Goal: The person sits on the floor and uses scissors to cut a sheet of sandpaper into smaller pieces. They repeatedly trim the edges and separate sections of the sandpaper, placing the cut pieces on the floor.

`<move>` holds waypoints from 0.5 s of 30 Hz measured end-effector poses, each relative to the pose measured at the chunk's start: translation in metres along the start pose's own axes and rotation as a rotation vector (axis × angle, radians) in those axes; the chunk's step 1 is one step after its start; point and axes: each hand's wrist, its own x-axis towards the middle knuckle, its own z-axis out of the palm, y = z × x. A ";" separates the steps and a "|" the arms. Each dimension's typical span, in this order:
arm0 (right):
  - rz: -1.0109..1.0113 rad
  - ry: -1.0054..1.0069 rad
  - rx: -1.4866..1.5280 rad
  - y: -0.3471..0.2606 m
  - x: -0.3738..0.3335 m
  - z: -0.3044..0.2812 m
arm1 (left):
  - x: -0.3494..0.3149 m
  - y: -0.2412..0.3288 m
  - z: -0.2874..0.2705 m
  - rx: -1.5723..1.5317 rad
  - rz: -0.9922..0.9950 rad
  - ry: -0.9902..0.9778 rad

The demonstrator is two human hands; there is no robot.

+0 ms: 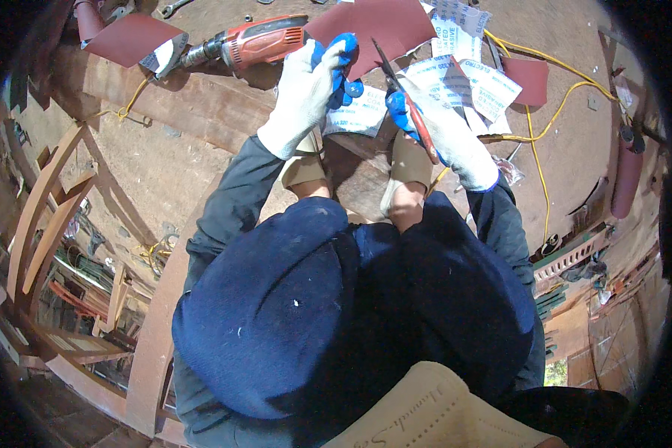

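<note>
The right hand [444, 131], gloved white with blue fingertips, is closed around red-handled scissors [405, 101] whose blades bite into a dark red sandpaper sheet [373, 26]. The left hand [310, 86] pinches that sheet just beside the blades — a slip could nick its fingers or skew the cut. Beyond lie a red power drill [257, 41], loose sandpaper pieces [474, 82] and a yellow cord [537, 142] that could snag.
</note>
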 end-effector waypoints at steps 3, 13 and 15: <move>0.194 0.002 0.225 -0.008 0.005 0.004 | -0.004 0.016 0.002 0.047 -0.044 0.009; -0.224 0.120 -0.561 0.010 0.010 0.024 | -0.006 0.018 -0.006 -0.063 0.006 -0.044; -0.040 0.071 -0.333 0.014 0.011 0.030 | -0.005 0.018 -0.007 -0.072 -0.022 -0.059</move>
